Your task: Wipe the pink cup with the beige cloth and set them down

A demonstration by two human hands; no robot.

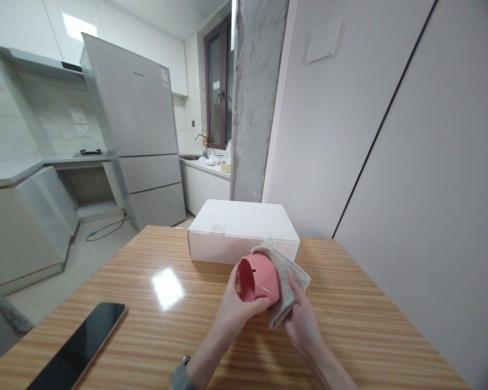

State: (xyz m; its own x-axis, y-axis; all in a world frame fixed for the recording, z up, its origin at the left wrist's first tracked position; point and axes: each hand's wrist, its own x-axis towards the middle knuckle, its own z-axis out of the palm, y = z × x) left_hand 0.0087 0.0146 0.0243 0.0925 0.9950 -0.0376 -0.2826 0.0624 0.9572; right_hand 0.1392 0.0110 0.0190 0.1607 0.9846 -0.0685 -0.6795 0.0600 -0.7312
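A pink, hollow, cup-like container [266, 277] is tilted on its side above the table, its opening turned to the left. My left hand [238, 306] grips it around the rim, thumb along the near side and fingers behind. In my right hand [303, 319] is a folded light grey cloth [287, 284], pressed against the container's right end. The thumb lies on top of the cloth, and the other fingers are mostly hidden beneath it.
Behind my hands a white cardboard box [239, 219] lies on the wood-grain table [154, 341]. A black smartphone [79, 346] rests at the table's left. A white wall [423, 216] borders the right side. Farther back stands a grey refrigerator [134, 108].
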